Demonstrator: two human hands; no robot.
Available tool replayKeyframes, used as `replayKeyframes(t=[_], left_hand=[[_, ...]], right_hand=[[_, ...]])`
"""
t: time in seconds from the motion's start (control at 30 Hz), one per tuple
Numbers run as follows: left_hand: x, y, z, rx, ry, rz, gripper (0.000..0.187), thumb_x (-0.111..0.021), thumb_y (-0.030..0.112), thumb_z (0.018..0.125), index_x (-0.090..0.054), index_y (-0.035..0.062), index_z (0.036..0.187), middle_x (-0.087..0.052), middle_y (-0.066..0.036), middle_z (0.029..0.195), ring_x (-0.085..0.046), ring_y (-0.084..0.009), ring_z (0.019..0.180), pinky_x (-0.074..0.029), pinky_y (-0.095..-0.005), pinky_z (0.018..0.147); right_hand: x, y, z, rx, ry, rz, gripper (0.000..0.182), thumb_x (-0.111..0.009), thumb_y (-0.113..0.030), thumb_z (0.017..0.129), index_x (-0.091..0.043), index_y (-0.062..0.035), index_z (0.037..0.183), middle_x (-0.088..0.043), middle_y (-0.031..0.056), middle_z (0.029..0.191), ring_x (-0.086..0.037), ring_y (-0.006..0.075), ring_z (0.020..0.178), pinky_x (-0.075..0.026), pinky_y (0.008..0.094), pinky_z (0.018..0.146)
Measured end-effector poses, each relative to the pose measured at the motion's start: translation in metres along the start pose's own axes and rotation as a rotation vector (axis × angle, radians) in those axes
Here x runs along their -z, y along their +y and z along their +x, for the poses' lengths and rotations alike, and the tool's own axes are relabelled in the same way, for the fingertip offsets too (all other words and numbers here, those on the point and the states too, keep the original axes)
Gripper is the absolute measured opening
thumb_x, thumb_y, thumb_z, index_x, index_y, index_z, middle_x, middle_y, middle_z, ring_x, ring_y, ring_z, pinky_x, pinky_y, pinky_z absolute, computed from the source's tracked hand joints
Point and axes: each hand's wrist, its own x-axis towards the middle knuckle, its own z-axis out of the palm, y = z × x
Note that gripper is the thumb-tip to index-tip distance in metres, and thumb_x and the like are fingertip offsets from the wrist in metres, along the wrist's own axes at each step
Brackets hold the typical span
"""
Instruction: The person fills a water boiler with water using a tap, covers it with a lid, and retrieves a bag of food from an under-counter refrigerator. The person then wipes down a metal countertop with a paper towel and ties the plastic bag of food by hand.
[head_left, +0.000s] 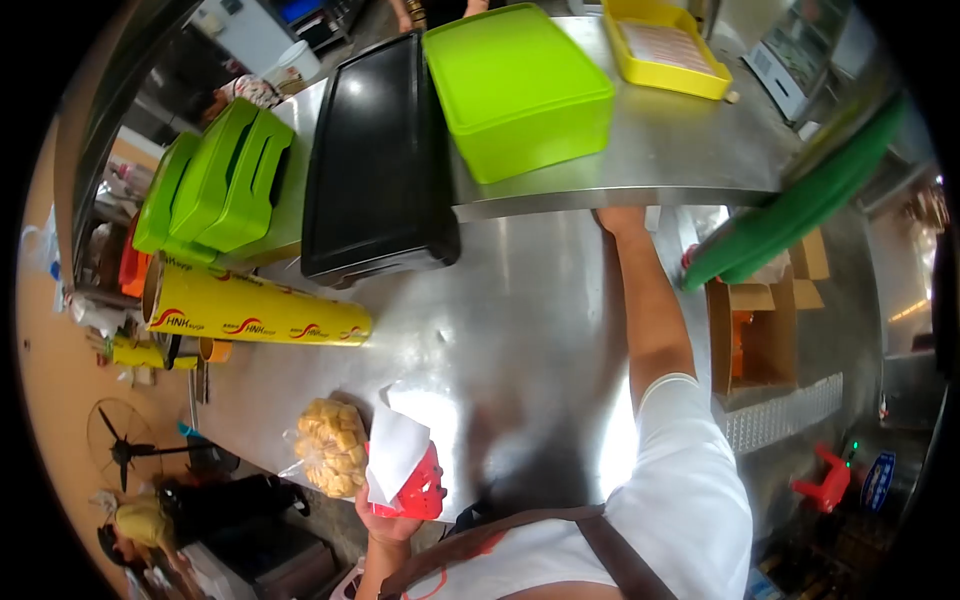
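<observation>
Low at the front, my left hand (388,524) is closed around a small red basket (424,488) with holes in its side. A sheet of white paper (397,450) stands up out of it. Right beside the basket, a clear plastic bag of yellowish food pieces (332,447) lies at the edge of the steel table; what the pieces are I cannot make out. My right arm stretches forward, and my right hand (622,218) reaches under the raised steel shelf (680,150). Its fingers are hidden by the shelf edge. A small white item (652,218) shows just beside that hand.
On the shelf stand a black lidded box (375,150), a lidded green box (520,90), stacked green bins (215,185) and a yellow tray (670,50). A yellow film roll (260,305) lies at left. An open carton (765,335) is at right. Other people are nearby.
</observation>
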Motion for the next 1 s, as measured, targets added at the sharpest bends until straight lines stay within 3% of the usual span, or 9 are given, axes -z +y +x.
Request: replayKeyframes(t=[0.23,0.27,0.33,0.37,0.43,0.6,0.7,0.77,1.0], left_hand=[[-0.009,-0.009,-0.004,0.014,0.062,0.011,0.062,-0.054,0.047,0.083,-0.042,0.0038,0.125,-0.046,-0.013,0.115,-0.048,-0.0257,0.088,-0.043,-0.039,0.066],[-0.012,-0.01,-0.003,0.009,0.073,0.011,0.062,-0.054,0.047,0.082,-0.043,0.0037,0.125,-0.046,-0.013,0.114,-0.048,-0.0257,0.087,-0.043,-0.039,0.066],[-0.012,-0.007,0.001,0.029,0.04,0.011,0.064,-0.053,0.048,0.082,-0.042,0.0035,0.127,-0.047,-0.013,0.116,-0.049,-0.0265,0.088,-0.043,-0.039,0.066],[-0.015,-0.006,0.003,0.023,0.05,0.041,0.066,-0.053,0.049,0.082,-0.041,0.0034,0.128,-0.046,-0.014,0.119,-0.049,-0.0277,0.091,-0.044,-0.0394,0.068],[-0.005,-0.004,0.006,0.042,-0.035,0.014,0.071,-0.053,0.051,0.082,-0.039,0.0036,0.132,-0.044,-0.016,0.128,-0.05,-0.0312,0.1,-0.045,-0.0422,0.072],[0.001,-0.005,0.025,0.153,-0.01,-0.009,0.073,-0.051,0.053,0.082,-0.038,0.0035,0.134,-0.042,-0.018,0.132,-0.05,-0.0348,0.102,-0.046,-0.0504,0.078],[0.012,-0.005,0.033,0.169,-0.051,0.066,0.072,-0.051,0.053,0.083,-0.038,0.0017,0.133,-0.045,-0.018,0.129,-0.05,-0.0367,0.104,-0.045,-0.0547,0.084],[0.01,-0.011,0.036,0.207,-0.131,0.011,0.074,-0.052,0.052,0.084,-0.035,0.0007,0.134,-0.045,-0.019,0.128,-0.049,-0.0392,0.111,-0.044,-0.0559,0.089],[0.031,-0.008,0.033,0.247,-0.056,0.028,0.079,-0.058,0.051,0.081,-0.031,0.0026,0.138,-0.042,-0.02,0.132,-0.045,-0.04,0.117,-0.043,-0.0547,0.093]], right_hand=[[-0.057,-0.142,-0.014,0.354,-0.119,0.289,0.05,-0.04,-0.036,0.092,-0.048,-0.0016,0.127,-0.045,0.0194,0.135,-0.04,0.0316,0.125,-0.034,0.0395,0.102],[-0.045,-0.165,-0.024,0.328,-0.395,0.183,0.048,-0.042,-0.032,0.091,-0.047,-0.0006,0.128,-0.043,0.0199,0.136,-0.04,0.0324,0.125,-0.034,0.0403,0.102],[-0.064,-0.17,-0.063,0.489,-0.453,0.132,0.047,-0.046,-0.03,0.09,-0.049,0.0025,0.124,-0.043,0.0202,0.135,-0.039,0.0337,0.127,-0.032,0.0418,0.104],[-0.1,-0.161,-0.094,0.676,-0.233,0.195,0.049,-0.048,-0.032,0.088,-0.051,0.0047,0.12,-0.045,0.02,0.133,-0.038,0.0342,0.127,-0.03,0.0425,0.106],[-0.059,-0.157,-0.151,0.817,-0.408,0.375,0.048,-0.052,-0.03,0.088,-0.05,0.0036,0.122,-0.041,0.018,0.137,-0.034,0.0309,0.131,-0.026,0.0418,0.108],[-0.05,-0.122,-0.167,0.915,-0.324,0.447,0.046,-0.056,-0.029,0.087,-0.049,-0.0026,0.125,-0.04,0.0147,0.14,-0.033,0.0287,0.132,-0.023,0.0419,0.11],[-0.062,-0.105,-0.087,0.713,-0.156,0.043,0.051,-0.046,-0.039,0.091,-0.047,-0.0053,0.129,-0.039,0.0107,0.141,-0.032,0.0247,0.133,-0.021,0.039,0.11],[-0.047,-0.108,-0.048,0.48,-0.331,0.053,0.053,-0.044,-0.043,0.091,-0.047,-0.0058,0.13,-0.043,0.0105,0.139,-0.032,0.025,0.133,-0.019,0.0382,0.111],[-0.094,-0.069,0.042,0.157,-0.04,0.107,0.057,-0.038,-0.047,0.093,-0.047,-0.0057,0.131,-0.046,0.0104,0.136,-0.036,0.026,0.13,-0.02,0.039,0.11]])
